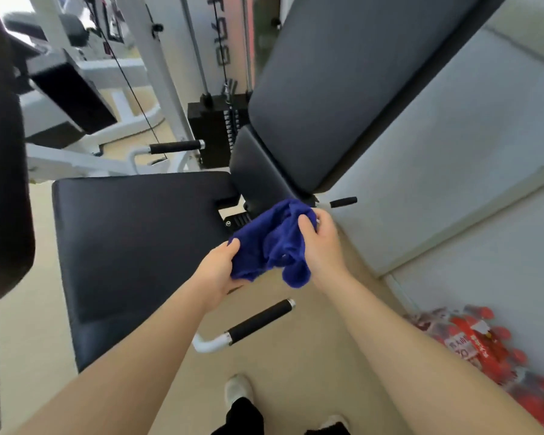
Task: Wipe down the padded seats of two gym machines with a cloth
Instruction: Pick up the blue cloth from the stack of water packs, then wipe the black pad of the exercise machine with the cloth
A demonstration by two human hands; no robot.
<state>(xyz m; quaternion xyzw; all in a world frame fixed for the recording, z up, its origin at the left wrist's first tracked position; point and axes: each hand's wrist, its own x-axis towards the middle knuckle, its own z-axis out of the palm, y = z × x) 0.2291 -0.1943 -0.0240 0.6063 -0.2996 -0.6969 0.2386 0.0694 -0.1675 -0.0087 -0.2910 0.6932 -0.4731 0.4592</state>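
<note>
A crumpled blue cloth (269, 243) is held between both my hands, in the air above the right edge of a black padded seat (132, 246). My left hand (217, 271) grips its lower left part. My right hand (319, 243) grips its upper right part. The black padded backrest (343, 89) of the same machine rises beyond the seat. A second machine with black pads (73, 92) stands further back on the left.
A black-gripped handle (258, 321) on a white tube sticks out below the seat. The weight stack (217, 133) and cables stand behind. A grey wall (453, 152) is on the right. Red-capped bottles in a pack (490, 350) lie on the floor. A dark pad (0, 167) fills the left edge.
</note>
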